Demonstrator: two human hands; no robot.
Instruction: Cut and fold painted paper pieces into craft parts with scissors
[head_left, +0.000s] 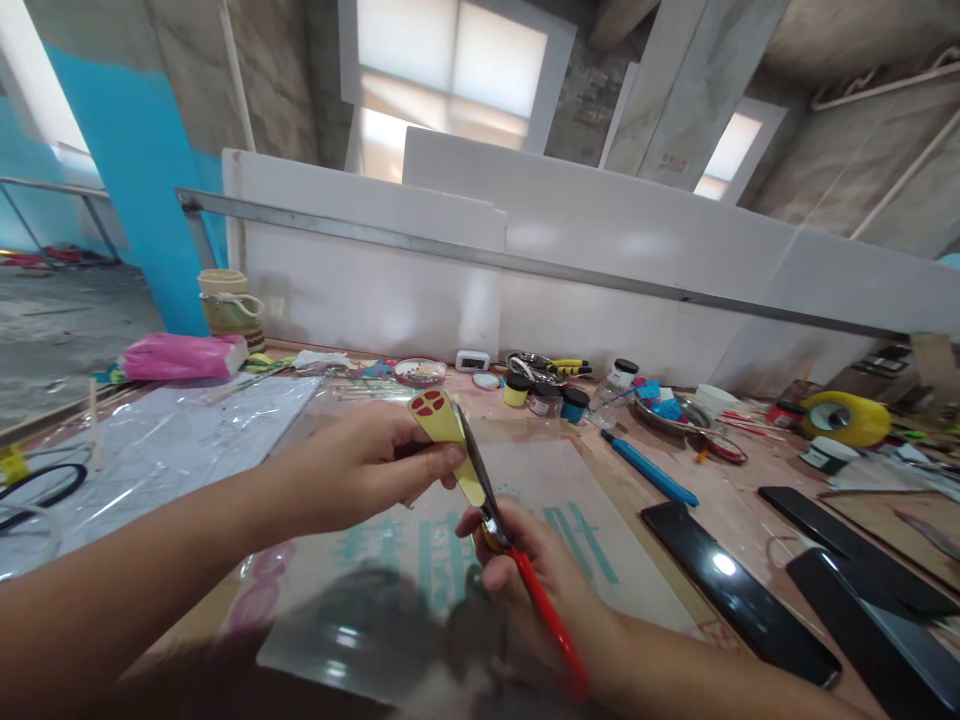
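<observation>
In the middle of the head view, my left hand [375,465] pinches a narrow yellow piece [442,425] with dark red spots at its wider upper end. My right hand [540,560] grips red-handled scissors [536,600], with fingers wrapped about the handles. The scissor blades lie along the right edge of the yellow piece, very close to it or touching. Whether the blades are parted is hard to make out. Below both hands a clear sheet [315,640] covers a surface with green printed characters.
Along the back stand small paint jars [545,398], a clear bottle [615,390] and a metal bowl [671,415]. At right lie a blue cutter [651,468], dark glossy slabs [739,590] and a yellow tape roll [847,418]. A pink packet [184,357] sits at left.
</observation>
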